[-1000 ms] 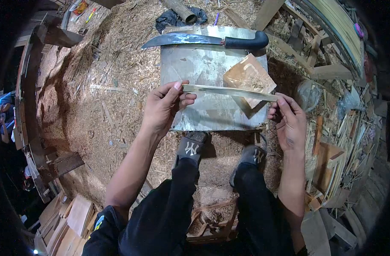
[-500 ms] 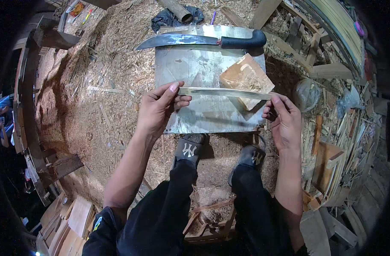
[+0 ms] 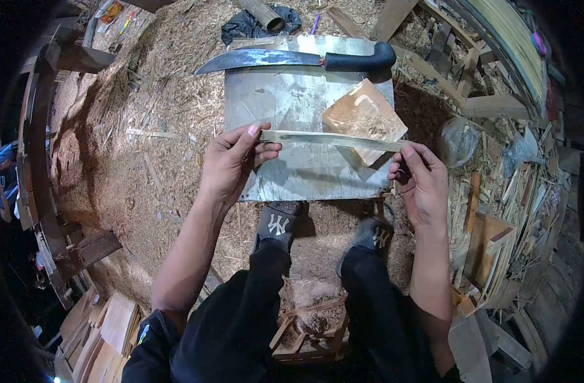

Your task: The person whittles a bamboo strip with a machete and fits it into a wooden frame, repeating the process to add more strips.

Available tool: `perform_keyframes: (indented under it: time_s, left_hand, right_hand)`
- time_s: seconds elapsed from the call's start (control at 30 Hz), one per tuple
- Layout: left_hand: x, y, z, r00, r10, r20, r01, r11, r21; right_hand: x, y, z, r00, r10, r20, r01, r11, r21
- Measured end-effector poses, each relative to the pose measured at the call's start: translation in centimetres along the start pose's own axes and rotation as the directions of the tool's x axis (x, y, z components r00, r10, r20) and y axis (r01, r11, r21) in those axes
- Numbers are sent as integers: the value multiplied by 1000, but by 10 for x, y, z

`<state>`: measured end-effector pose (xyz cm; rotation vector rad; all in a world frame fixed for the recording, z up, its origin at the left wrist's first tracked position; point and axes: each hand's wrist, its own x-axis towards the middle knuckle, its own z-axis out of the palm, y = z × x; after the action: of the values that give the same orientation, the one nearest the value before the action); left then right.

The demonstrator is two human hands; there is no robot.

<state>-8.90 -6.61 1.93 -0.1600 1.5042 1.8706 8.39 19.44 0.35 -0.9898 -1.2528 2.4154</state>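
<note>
A thin, flat wooden strip is stretched level between my two hands, above a pale worn board. My left hand pinches its left end between thumb and fingers. At the other end, my right hand grips the strip the same way. Beneath the strip's right half, a square wooden block rests on the board, partly covered by it. Along the board's far edge lies a large machete with a curved black handle, its blade tip pointing left past the board.
Wood shavings cover the ground. A black plastic bag and a round pole are beyond the board. Clear plastic bags and wood offcuts lie to the right. Another person is at the far left.
The whole view has shifted slightly, so the board, machete and hands appear a little further left. Both hands keep hold of the strip, which stays level.
</note>
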Motion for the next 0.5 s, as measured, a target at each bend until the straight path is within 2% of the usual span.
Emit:
perform_keyframes:
  time_s: [0.5]
  left_hand:
    - [16,4,16,998,-51,-48,53,998,41]
  right_hand:
    - [18,-9,-9,1000,16,0,-16,1000,2]
